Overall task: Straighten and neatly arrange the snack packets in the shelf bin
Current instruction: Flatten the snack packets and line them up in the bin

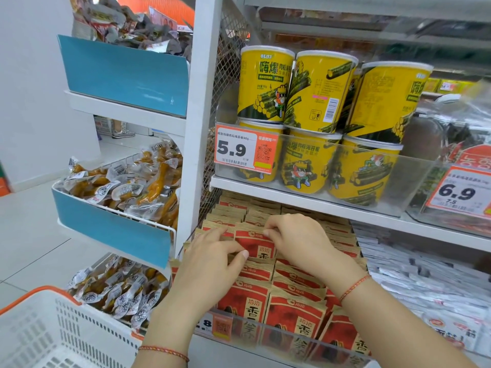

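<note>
Red and tan snack packets [292,312] stand in rows inside a clear shelf bin [268,334] on the lower shelf. One red packet [253,243] sticks up above the rest in the middle row. My left hand [210,261] grips the left side of that row, thumb on the front of the raised packet. My right hand [295,240] pinches the packet's top right corner with curled fingers. Both wrists wear a red string bracelet. The packets under my hands are hidden.
Yellow snack tubs [316,102] fill a clear tray on the shelf above, close over my hands. White packets [425,282] lie in the bin to the right. Blue-fronted wire bins of vacuum-packed snacks [127,187] hang at left. A white basket with orange rim [53,333] sits bottom left.
</note>
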A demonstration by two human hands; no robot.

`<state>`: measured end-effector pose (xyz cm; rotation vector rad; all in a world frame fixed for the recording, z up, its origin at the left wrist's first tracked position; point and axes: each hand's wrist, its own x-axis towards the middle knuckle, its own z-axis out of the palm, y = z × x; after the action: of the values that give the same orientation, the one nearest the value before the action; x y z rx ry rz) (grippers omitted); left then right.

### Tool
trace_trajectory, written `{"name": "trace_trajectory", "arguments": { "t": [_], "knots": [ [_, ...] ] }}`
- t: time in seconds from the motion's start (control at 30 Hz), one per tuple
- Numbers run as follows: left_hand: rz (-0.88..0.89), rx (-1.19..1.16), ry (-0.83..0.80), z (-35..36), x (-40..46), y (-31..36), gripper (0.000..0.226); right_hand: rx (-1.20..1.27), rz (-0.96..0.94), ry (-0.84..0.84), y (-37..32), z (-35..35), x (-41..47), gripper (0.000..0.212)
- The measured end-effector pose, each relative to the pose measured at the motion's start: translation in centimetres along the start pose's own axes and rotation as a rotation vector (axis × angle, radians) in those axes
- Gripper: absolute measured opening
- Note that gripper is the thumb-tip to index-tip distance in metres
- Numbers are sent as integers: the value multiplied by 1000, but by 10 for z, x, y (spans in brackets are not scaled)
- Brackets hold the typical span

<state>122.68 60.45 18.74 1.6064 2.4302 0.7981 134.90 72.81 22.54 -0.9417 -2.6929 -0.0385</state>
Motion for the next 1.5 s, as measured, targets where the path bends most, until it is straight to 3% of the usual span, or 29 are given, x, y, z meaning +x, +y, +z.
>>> {"name": "trace_trajectory", "arguments": {
  "t": [0.13,0.27,0.4,0.5,0.63,0.73,0.83,0.93,1.1,1.27,1.5],
  "knots": [
    [6,-67,24,-4,-2,-2,30,10,-14,131,-5,-20,-12,22],
    [52,-366,304,-11,-5,0,15,72,-49,353,-5,-39,-20,18],
    [20,-785,388,-23,-10,5,37,446,-95,598,-10,-67,-21,9],
    [52,-1083,266,-34,-12,5,39,730,-115,653,-14,-87,-18,13],
    [96,-1179,-25,-44,-19,7,35,866,-70,611,-17,-76,-10,17],
    [58,-1136,-135,-42,-19,8,33,911,-17,559,-22,-54,-5,9],
    [-4,-1093,-108,-39,-15,4,37,970,-4,553,-28,-38,-2,9],
    [-17,-1085,-17,-36,-11,-2,36,1195,53,479,-28,-29,0,7],
    [-34,-1124,51,-30,-5,-4,33,1510,195,289,-18,-17,-4,25],
    [-108,-1211,31,-22,-3,5,28,1525,197,265,-23,-15,-13,20],
    [-271,-1292,120,-16,-2,16,33,1566,163,284,-36,-21,-15,15]
  ]
}}
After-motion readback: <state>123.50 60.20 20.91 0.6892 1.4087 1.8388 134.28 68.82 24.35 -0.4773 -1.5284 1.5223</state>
